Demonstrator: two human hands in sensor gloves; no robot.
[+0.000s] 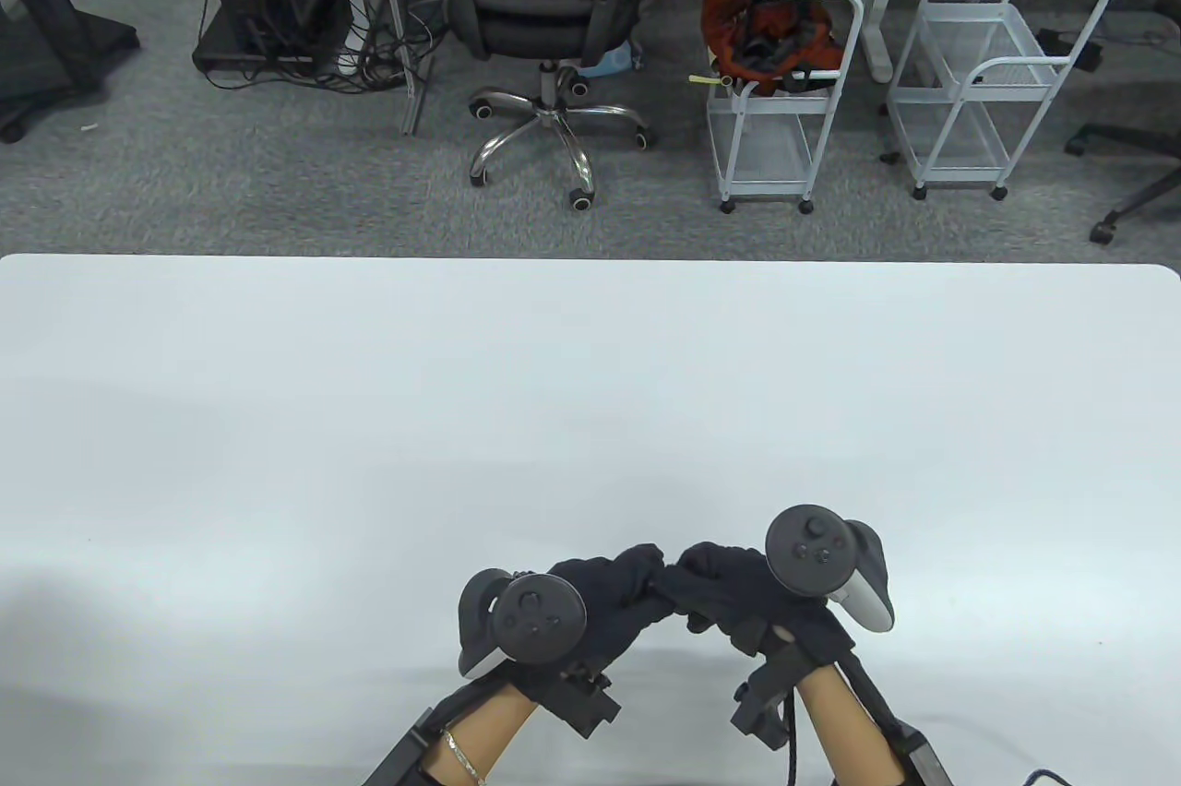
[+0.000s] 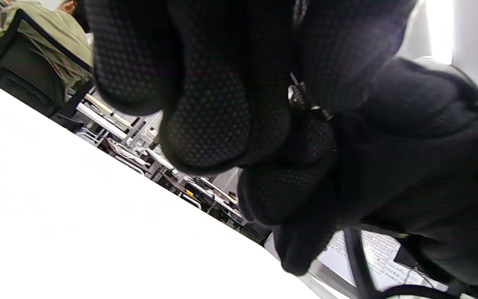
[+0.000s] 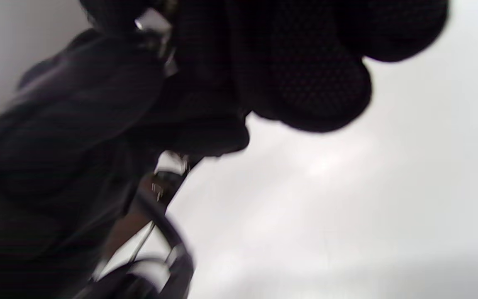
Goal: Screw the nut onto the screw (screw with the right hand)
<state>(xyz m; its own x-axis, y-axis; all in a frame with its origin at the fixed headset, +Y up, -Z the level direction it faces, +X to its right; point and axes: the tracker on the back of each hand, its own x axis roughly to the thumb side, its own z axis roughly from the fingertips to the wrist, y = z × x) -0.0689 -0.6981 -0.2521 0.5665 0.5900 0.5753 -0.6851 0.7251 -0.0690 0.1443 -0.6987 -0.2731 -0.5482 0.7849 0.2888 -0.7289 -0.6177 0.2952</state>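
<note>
My two black-gloved hands meet fingertip to fingertip low over the white table (image 1: 590, 417), near its front edge. The left hand (image 1: 644, 572) and the right hand (image 1: 694, 568) both pinch a small metal part between them. In the table view the fingers hide it. In the left wrist view a bit of shiny metal, the screw with the nut (image 2: 305, 101), shows between my left fingers (image 2: 206, 124) and the right glove. The right wrist view is blurred and shows a shiny piece (image 3: 152, 21) by my right fingers (image 3: 305, 83). I cannot tell nut from screw.
The table's far edge (image 1: 590, 260) borders grey carpet. Beyond it stand an office chair (image 1: 544, 11) and two white wire carts (image 1: 784, 113), well away from the hands. Cables trail from my right wrist (image 1: 793, 731).
</note>
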